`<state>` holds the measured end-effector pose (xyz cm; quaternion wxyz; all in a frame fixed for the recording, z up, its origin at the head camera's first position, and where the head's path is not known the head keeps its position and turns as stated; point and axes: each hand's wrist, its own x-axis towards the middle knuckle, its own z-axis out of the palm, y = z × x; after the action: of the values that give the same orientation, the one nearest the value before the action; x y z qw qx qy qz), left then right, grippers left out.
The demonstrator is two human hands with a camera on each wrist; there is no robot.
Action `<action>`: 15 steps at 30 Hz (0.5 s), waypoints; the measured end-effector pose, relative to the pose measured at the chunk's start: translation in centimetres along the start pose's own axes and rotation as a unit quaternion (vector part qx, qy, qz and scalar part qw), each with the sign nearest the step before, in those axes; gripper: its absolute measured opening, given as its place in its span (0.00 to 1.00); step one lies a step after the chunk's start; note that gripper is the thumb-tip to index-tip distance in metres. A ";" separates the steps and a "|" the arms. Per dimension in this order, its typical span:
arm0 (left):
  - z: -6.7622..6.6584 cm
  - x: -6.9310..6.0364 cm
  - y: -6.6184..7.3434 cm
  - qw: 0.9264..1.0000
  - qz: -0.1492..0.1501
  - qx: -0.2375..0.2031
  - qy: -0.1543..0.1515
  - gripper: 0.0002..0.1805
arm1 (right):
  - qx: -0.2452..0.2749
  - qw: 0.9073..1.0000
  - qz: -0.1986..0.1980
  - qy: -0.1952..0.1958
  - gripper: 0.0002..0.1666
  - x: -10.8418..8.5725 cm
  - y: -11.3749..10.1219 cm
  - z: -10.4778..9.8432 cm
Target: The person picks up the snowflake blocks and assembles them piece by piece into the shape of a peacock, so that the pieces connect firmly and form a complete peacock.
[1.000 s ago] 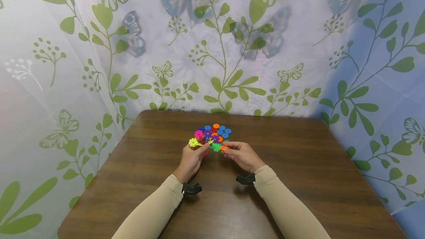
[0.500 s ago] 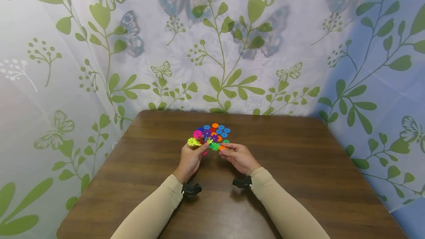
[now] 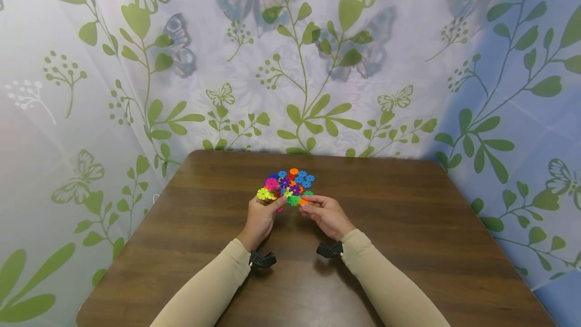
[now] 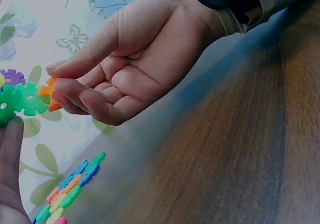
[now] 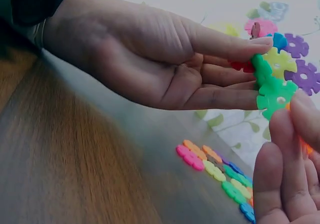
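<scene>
Colourful plastic flower-shaped interlocking discs form a cluster between my hands. My left hand (image 3: 259, 218) grips this cluster, its thumb over green discs (image 5: 278, 97) in the right wrist view. Pink (image 3: 272, 184), purple (image 5: 302, 76) and yellow discs (image 5: 280, 62) stick out beyond its fingers. My right hand (image 3: 331, 215) pinches an orange disc (image 4: 46, 91) between thumb and fingers. In the left wrist view, that orange disc meets the edge of a light green disc (image 4: 33, 99); how deep they are slotted is hidden by the fingertips.
More discs (image 5: 232, 181) lie flat on the brown wooden table (image 3: 399, 236) beyond my hands, among them a blue group (image 3: 305, 179). A patterned curtain (image 3: 299, 64) hangs behind the table's far edge. Each wrist wears a black camera mount (image 3: 262, 259).
My right hand has shifted slightly left with the orange disc, closer to the left hand. The cluster in my left hand has tilted a little; the discs on the table stay put.
</scene>
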<state>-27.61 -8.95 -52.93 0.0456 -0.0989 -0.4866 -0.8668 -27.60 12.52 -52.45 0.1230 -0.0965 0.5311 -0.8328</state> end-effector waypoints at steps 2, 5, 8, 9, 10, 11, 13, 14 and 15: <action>0.0 -0.1 0.2 1.000 -0.008 -0.005 -0.003 0.26 | -0.007 1.000 -0.004 -0.006 0.21 0.0 -0.1 0.1; 0.1 -0.2 0.5 1.000 -0.022 -0.018 -0.007 0.28 | -0.021 1.000 -0.014 -0.014 0.22 0.0 -0.2 0.1; 0.2 -0.2 0.5 0.999 -0.031 -0.031 -0.010 0.29 | -0.036 0.999 -0.020 -0.022 0.22 0.0 -0.2 0.0; 0.2 -0.2 0.5 0.999 -0.032 -0.034 -0.010 0.29 | -0.044 0.999 -0.021 -0.025 0.23 0.0 -0.2 -0.1; 0.2 -0.1 0.5 0.999 -0.034 -0.037 -0.010 0.28 | -0.050 0.998 -0.021 -0.027 0.23 0.0 -0.2 -0.2; 0.2 -0.1 0.5 0.999 -0.036 -0.039 -0.011 0.28 | -0.062 0.997 -0.019 -0.031 0.24 0.0 -0.3 -0.4; 0.1 0.0 0.5 0.998 -0.041 -0.040 -0.009 0.28 | -0.089 0.995 -0.016 -0.043 0.27 0.1 -0.5 -0.8; 0.1 0.0 0.5 0.998 -0.043 -0.039 -0.010 0.28 | -0.102 0.994 -0.015 -0.047 0.29 0.1 -0.6 -1.1; 0.1 0.1 0.5 0.998 -0.046 -0.041 -0.010 0.28 | -0.114 0.992 -0.013 -0.052 0.30 0.2 -0.7 -1.4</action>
<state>-27.58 -9.15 -52.46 -0.0031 -0.0872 -0.4553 -0.8861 -28.24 13.92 -52.39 0.1280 -0.1599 0.6139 -0.7623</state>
